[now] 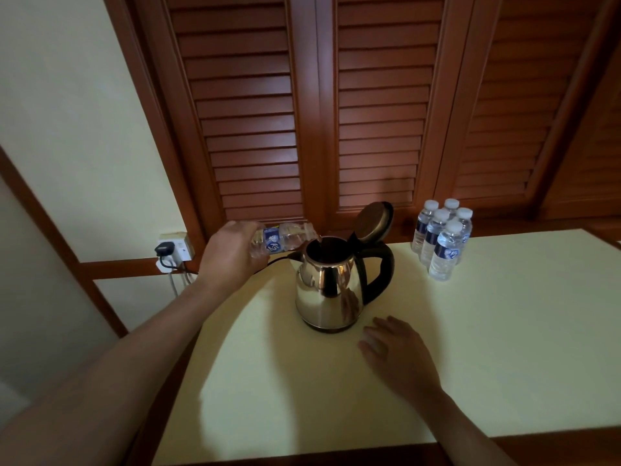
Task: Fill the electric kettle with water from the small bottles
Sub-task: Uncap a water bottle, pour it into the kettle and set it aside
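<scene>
the left hand (232, 253) grips a small clear plastic water bottle with a blue label (280, 241), fingers wrapped round its base end, and holds it tipped nearly level with its neck over the open mouth of the polished steel electric kettle with a black handle (331, 287); the kettle stands on the pale cream tabletop (504, 348), its round hinged lid (373, 220) thrown back and upright; the right hand (396, 351) lies flat on the table just beside the kettle's base, fingers spread and relaxed, holding nothing; five more small capped bottles (443, 240) stand clustered at the far right of the table, well apart from the kettle; a black cord runs from behind the kettle toward a wall socket with a black plug (173, 248) at the left; behind it all are brown louvred wooden doors (369, 112); the step in hand looks to be the pour itself, though no stream can be made out clearly; how full the kettle is cannot be seen; the next move likely calls for raising the bottle's base to drain it, keeping the neck over the opening, then setting it aside and uncapping one from the cluster.
</scene>
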A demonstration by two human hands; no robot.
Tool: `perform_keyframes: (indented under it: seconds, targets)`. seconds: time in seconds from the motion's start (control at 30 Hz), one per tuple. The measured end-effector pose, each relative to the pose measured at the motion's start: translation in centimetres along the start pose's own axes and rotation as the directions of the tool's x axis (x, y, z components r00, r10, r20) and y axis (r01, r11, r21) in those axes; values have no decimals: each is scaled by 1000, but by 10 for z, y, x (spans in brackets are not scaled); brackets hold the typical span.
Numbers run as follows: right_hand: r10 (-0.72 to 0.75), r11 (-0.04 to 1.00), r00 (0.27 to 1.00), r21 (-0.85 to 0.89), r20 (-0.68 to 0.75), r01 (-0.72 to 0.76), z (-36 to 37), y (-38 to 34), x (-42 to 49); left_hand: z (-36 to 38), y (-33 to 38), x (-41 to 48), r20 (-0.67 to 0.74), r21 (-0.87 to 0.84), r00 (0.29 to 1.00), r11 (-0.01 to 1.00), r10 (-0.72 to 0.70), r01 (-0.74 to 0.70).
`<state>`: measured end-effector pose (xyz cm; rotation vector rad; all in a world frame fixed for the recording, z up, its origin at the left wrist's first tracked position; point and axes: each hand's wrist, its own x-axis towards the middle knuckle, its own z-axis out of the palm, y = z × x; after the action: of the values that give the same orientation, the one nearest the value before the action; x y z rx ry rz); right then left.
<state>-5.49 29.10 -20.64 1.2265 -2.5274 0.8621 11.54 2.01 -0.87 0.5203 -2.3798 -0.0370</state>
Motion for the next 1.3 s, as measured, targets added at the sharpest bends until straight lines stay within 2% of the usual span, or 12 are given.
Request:
perform_keyframes:
  seconds: [0.27,0.33,0.47,0.8,1.1,1.3]
  targets:
    - [-26,999,999,-34,37,28,5,5,0,-5,1,4,7,56,1000,998,23,-23]
    - [-28,1000,1000,-12,-13,28,-2,0,1,-5,1,5,7,56,1000,998,24,-24]
    - [-139,990,981,-37,-135,135,-8,-7,1,-6,1,5,10,74,999,996,41,-42]
    - [-95,994,993,-51,-66,92,-3,-1,1,-10,3,4,17,84,998,994,66,-67]
    - [-130,992,983,-9,-126,129,-7,-5,0,-11,3,8,26,77,995,993,92,-94]
    - [-119,993,987,-21,-107,117,-7,-5,1,-12,4,9,17,92,993,989,115,-116]
